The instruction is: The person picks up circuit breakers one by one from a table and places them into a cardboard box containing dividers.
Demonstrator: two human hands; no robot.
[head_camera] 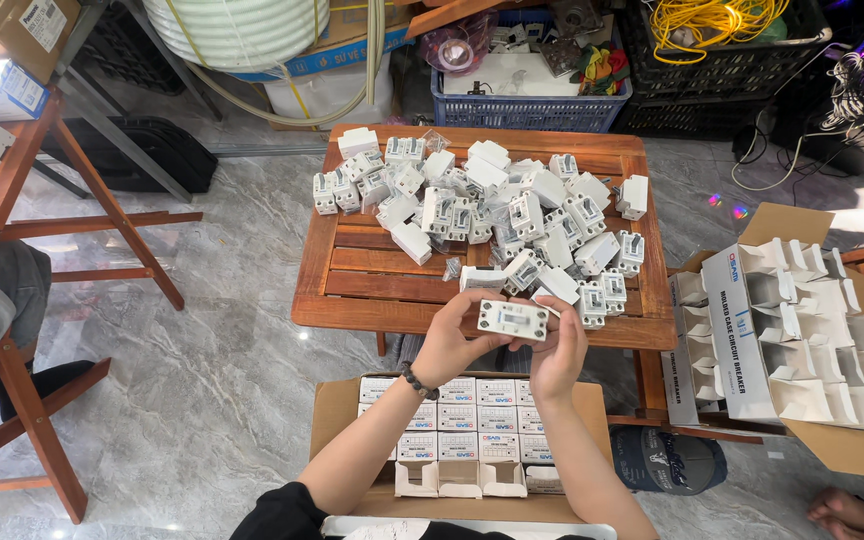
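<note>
Both hands hold one white breaker between them, just above the near edge of the wooden table: the left hand grips its left end, the right hand cups its right end and underside. It looks like the checking or boxing step. A loose pile waits on the table; next probably calls for slipping it into a small box in the carton below

Both hands raised together, fingers curled closed.
</note>
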